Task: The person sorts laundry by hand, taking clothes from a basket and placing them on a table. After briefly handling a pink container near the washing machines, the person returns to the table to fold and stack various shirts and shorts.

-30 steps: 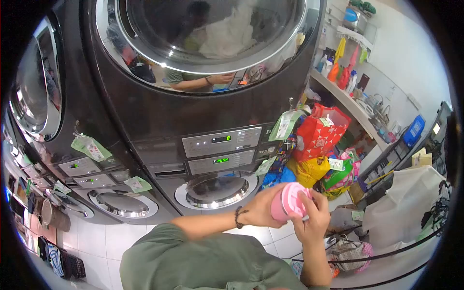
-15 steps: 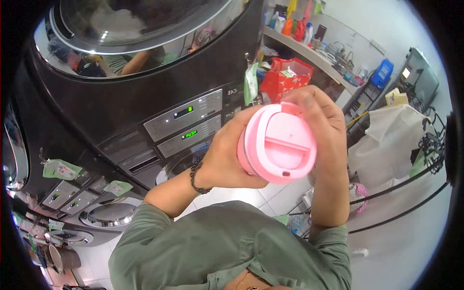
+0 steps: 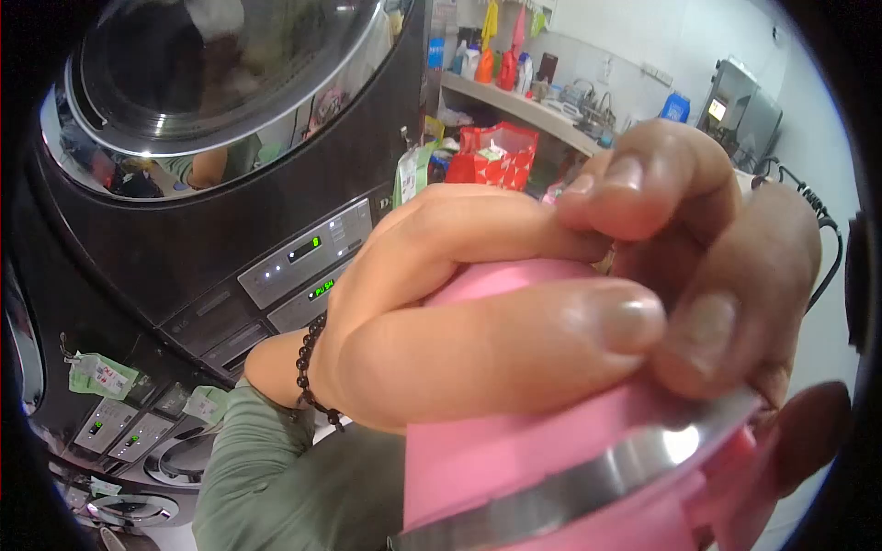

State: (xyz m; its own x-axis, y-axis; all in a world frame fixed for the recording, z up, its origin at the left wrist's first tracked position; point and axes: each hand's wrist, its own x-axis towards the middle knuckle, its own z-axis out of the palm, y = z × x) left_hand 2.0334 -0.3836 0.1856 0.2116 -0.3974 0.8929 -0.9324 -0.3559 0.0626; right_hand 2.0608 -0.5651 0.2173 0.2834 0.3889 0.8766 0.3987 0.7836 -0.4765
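A pink travel mug [image 3: 514, 450] with a shiny metal band [image 3: 588, 487] is held tilted, very close to the camera, at the lower right. My left hand [image 3: 450, 349], with a black beaded bracelet [image 3: 306, 372], wraps around the mug's body, its thumb pressed along the side. Beyond the band, part of the pink lid side [image 3: 643, 528] shows at the bottom edge; its top face is hidden. My right hand [image 3: 758, 262] is curled round the mug's right side, fingers bent, a fingertip by the band. The exact contact of those fingers is partly hidden.
Stacked black washer-dryers [image 3: 184, 266] with a lit control panel [image 3: 303, 262] stand at the left. Behind, a counter [image 3: 514, 106] carries bottles and a dish rack. A red bag [image 3: 505, 151] sits below it. Green tags [image 3: 101, 375] hang from the machines.
The mug has come much closer to the camera and tipped over, so the lid's top no longer faces me. My right hand moved from the lid's far edge to its right side. The view shifted.
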